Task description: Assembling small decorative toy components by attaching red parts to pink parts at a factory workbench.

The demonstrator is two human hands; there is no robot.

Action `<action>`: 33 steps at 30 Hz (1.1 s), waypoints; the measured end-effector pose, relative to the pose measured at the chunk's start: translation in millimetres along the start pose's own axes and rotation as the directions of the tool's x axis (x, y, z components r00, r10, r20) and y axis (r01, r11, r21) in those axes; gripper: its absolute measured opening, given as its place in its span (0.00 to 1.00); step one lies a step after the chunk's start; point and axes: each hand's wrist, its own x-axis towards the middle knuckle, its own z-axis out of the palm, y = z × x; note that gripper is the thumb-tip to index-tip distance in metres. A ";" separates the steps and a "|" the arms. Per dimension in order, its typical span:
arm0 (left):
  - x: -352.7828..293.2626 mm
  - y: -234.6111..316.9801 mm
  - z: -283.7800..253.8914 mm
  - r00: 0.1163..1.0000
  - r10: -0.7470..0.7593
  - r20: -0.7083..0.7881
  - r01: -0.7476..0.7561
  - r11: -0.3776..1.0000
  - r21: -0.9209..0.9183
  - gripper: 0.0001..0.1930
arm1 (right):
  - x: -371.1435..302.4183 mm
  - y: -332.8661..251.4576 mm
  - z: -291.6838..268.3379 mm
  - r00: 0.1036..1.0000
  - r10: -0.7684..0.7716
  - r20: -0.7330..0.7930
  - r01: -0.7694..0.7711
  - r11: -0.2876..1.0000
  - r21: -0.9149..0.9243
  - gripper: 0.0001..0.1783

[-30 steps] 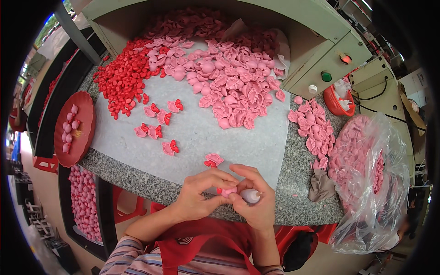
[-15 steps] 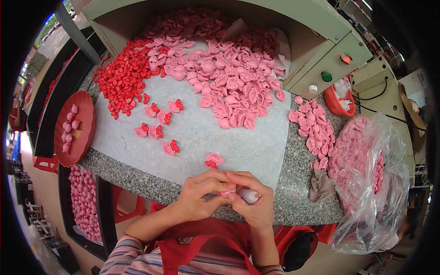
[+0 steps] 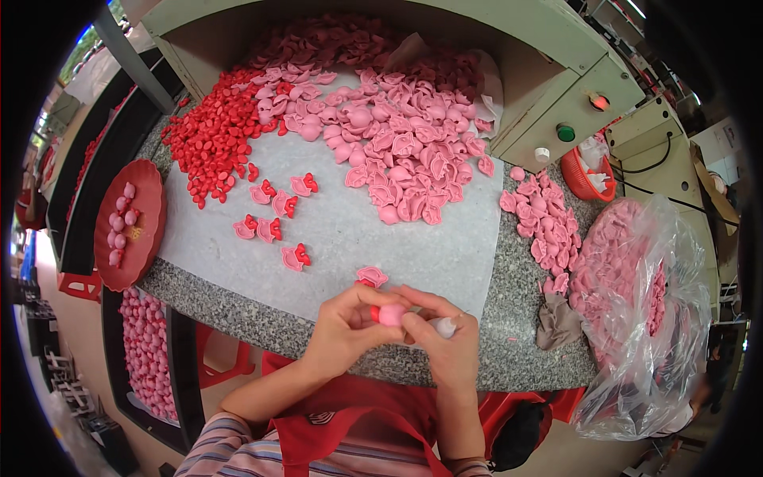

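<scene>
Close to the counter's front edge, my left hand (image 3: pixel 346 324) is closed round a small rounded pink plastic piece (image 3: pixel 390 315) with a red part at its left side. My right hand (image 3: pixel 447 350) meets it from the right, thumb and fingers against the pink piece. In its palm is also a small translucent squeeze bottle (image 3: pixel 445 327), mostly hidden by the fingers. Just beyond my fingertips lies a pink half-shell with a red piece (image 3: pixel 370 276). Several similar pink and red pairs (image 3: pixel 296 257) rest on the white paper (image 3: pixel 334 222) farther left.
Heaps of red pieces (image 3: pixel 214 143) and pink shells (image 3: pixel 421 151) lie at the back, partly under a metal housing (image 3: pixel 548 119) with buttons. A red dish (image 3: pixel 151 230) holds pink balls at left. On the right are loose pink shells (image 3: pixel 544 222), a grey cloth (image 3: pixel 559 322) and a plastic bag (image 3: pixel 652 334).
The pink piece has turned between my fingers, so its rounded side and red part now show. The bottle sits deeper in my right hand, its tip turned to the right.
</scene>
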 end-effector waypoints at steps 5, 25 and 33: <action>8.5 -13.1 -10.3 0.961 -0.250 0.114 0.261 0.700 -0.665 0.18 | -8.7 6.0 11.6 0.957 -0.264 -0.123 0.221 0.934 -0.282 0.18; -3.8 -4.7 2.5 0.991 -0.126 0.043 0.131 0.862 -0.491 0.12 | -7.1 14.0 4.2 0.958 -0.232 -0.167 0.238 0.971 0.016 0.08; 5.6 2.6 -11.4 0.960 -0.279 -0.021 0.264 0.928 -0.262 0.11 | 11.7 8.3 -2.2 0.980 -0.139 -0.141 0.125 0.987 -0.103 0.04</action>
